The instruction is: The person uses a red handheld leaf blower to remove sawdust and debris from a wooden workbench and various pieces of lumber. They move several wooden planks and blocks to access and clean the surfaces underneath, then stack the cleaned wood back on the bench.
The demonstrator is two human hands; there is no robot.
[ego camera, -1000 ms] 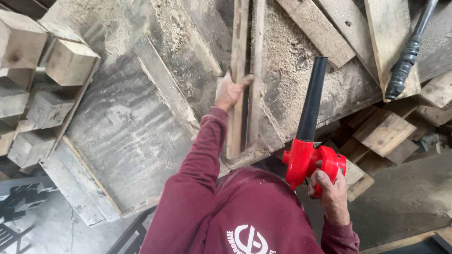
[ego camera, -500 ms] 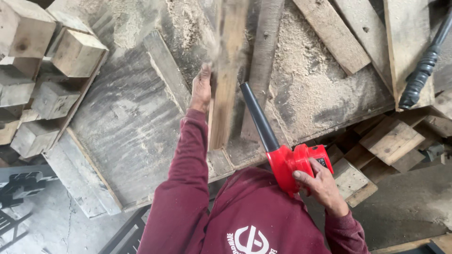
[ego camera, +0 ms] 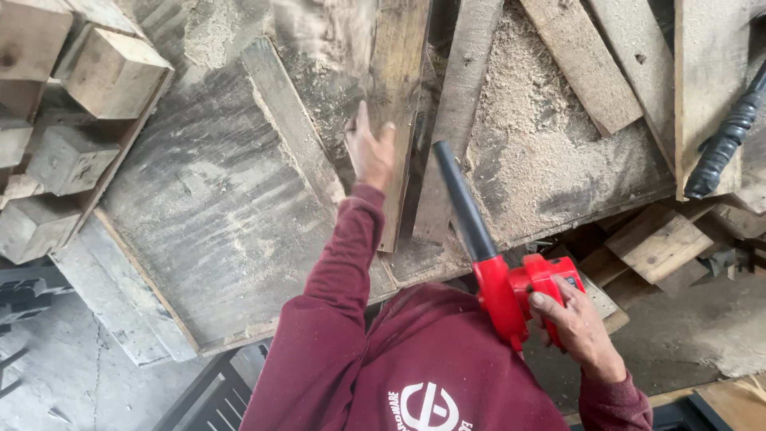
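sawdust half cleared from the bench, a thick patch left

the left hand [ego camera: 371,152] rests on a long, weathered wooden plank [ego camera: 396,120], its fingers loosely spread along the board's left edge and touching it; whether they curl under it i cannot tell. the right hand [ego camera: 576,327] is wrapped firmly around the handle of a red handheld blower with a long black nozzle [ego camera: 499,271], whose tip points up towards the boards just right of that plank. the broad grey worn wooden bench top [ego camera: 207,215] on the left looks mostly swept, with only streaks of dust. a heavy pale drift of sawdust [ego camera: 542,152] lies right of the nozzle, between a second narrow grey board [ego camera: 455,112] and the slanted planks, so by my judgement that side remains to do. square timber offcuts [ego camera: 96,72] are stacked at upper left.
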